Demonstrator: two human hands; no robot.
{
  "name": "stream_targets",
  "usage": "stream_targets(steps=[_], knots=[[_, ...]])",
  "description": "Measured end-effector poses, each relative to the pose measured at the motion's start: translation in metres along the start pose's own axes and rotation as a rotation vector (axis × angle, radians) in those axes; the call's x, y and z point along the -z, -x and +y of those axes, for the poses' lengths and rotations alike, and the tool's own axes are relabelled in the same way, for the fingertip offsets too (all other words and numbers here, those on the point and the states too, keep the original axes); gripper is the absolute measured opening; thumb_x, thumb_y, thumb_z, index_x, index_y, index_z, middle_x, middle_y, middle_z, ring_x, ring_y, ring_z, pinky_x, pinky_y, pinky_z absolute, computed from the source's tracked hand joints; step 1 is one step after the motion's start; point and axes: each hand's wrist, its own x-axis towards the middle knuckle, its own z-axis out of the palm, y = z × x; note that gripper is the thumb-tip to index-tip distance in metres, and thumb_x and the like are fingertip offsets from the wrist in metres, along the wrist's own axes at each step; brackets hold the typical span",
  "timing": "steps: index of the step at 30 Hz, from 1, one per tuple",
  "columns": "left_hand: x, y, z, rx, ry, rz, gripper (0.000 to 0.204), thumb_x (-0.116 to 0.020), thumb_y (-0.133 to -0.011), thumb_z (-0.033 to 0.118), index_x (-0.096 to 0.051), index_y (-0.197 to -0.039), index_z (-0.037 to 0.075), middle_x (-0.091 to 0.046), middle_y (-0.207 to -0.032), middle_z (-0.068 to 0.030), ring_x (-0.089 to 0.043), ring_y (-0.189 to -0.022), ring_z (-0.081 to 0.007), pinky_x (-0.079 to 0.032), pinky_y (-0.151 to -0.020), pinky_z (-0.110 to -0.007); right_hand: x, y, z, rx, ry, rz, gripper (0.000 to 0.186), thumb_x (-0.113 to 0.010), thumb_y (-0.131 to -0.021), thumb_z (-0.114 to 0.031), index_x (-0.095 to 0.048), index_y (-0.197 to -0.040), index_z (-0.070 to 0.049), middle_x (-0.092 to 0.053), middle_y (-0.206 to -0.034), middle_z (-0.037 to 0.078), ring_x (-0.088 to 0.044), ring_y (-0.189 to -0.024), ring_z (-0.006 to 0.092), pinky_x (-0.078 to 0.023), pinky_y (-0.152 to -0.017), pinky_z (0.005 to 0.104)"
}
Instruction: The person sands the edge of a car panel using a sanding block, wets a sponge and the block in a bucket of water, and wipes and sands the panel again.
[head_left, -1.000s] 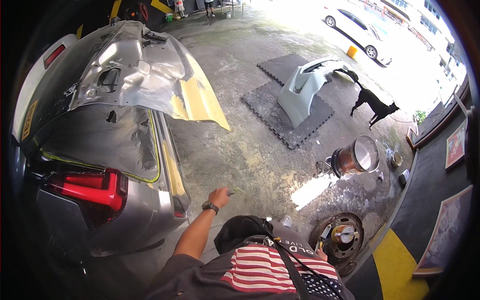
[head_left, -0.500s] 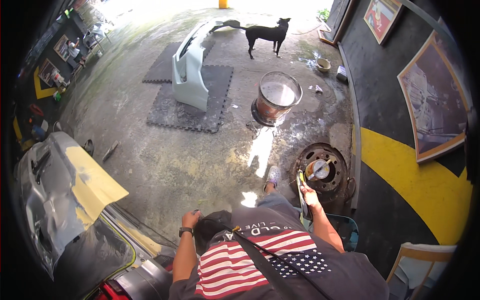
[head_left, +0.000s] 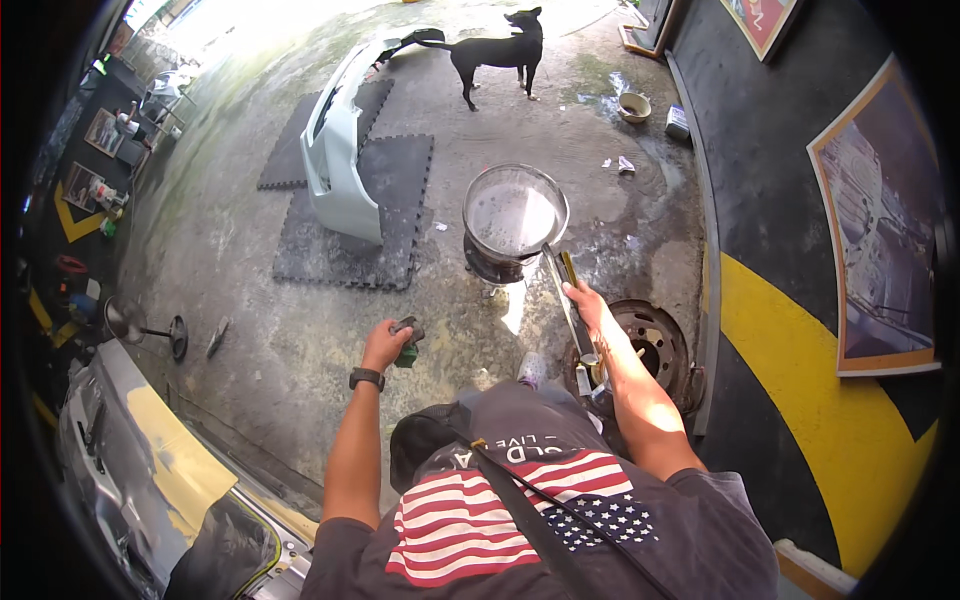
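My left hand (head_left: 385,345), a dark watch on its wrist, is closed around a small dark, crumpled thing with a green part (head_left: 408,352); I cannot make out its kind. A long, narrow flat tool (head_left: 565,300) with a yellow strip is gripped in my right hand (head_left: 590,303). Its far end is at the near rim of a round tub (head_left: 472,235), whose pale surface inside reflects light. Below my right forearm a rusty steel wheel (head_left: 675,345) lies on the floor. The can on it is mostly hidden by the arm.
A black dog (head_left: 500,55) stands ahead, beside a pale green car bumper (head_left: 340,175) on dark foam mats (head_left: 400,200). At the lower left is a car body panel (head_left: 170,450) with yellowish patches. A bowl (head_left: 633,107) sits near the right wall (head_left: 760,150).
Both hands have moved forward, away from my body. The long tool has gone from beside the can to the tub's rim. The dark thing in my left hand now shows clearly.
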Motion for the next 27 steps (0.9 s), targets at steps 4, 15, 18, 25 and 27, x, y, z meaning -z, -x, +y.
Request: stream_targets(steps=[4,15,18,25,27], knots=[[-0.024,-0.074,0.09,-0.097,-0.077,-0.03,0.051,-0.078,-0.088,0.042,-0.075,-0.12,0.002,-0.078,-0.113,-0.0232,-0.074,-0.107,-0.041,-0.057,-0.092,-0.047,0.006,-0.068,-0.005,-0.087,0.102,-0.057,0.032,-0.069,-0.107,-0.03,-0.07,-0.121,-0.001,-0.075,-0.089,0.003,-0.068,-0.068,0.0157,-0.057,-0.065,0.035],[-0.149,-0.279,0.219,-0.204,-0.45,-0.527,0.058,-0.071,-0.095,0.05,-0.077,-0.129,0.003,-0.078,-0.124,-0.021,-0.073,-0.118,-0.0396,-0.054,-0.106,-0.047,-0.026,-0.13,-0.022,-0.269,-0.096,-0.037,0.029,-0.071,-0.106,-0.028,-0.071,-0.113,0.0,-0.079,-0.092,0.011,-0.075,-0.071,0.0232,-0.063,-0.067,0.0408],[-0.202,-0.345,0.208,-0.113,-0.668,-0.513,0.059,-0.062,-0.099,0.054,-0.079,-0.123,0.003,-0.076,-0.123,-0.0242,-0.073,-0.117,-0.0397,-0.055,-0.103,-0.051,-0.038,-0.128,-0.036,-0.282,-0.193,-0.04,0.032,-0.076,-0.103,-0.026,-0.07,-0.121,0.0,-0.078,-0.096,0.011,-0.075,-0.075,0.0228,-0.063,-0.07,0.0417],[-0.316,-0.456,0.13,-0.18,-0.558,-0.436,0.048,-0.065,-0.089,0.035,-0.077,-0.124,0.006,-0.073,-0.13,-0.0267,-0.069,-0.127,-0.0414,-0.054,-0.11,-0.049,-0.058,-0.13,-0.066,-0.432,-0.276,0.019,0.066,-0.079,-0.099,-0.026,-0.052,-0.151,0.005,-0.072,-0.124,0.013,-0.073,-0.098,0.0202,-0.061,-0.084,0.0392],[-0.331,-0.463,0.119,-0.075,-0.598,-0.647,0.05,-0.065,-0.089,0.037,-0.077,-0.125,0.006,-0.074,-0.129,-0.0247,-0.071,-0.123,-0.0427,-0.056,-0.107,-0.049,-0.059,-0.134,-0.07,-0.46,-0.277,0.004,0.081,-0.081,-0.097,-0.031,-0.043,-0.159,0.007,-0.068,-0.135,0.016,-0.071,-0.107,0.0243,-0.059,-0.09,0.0414]])
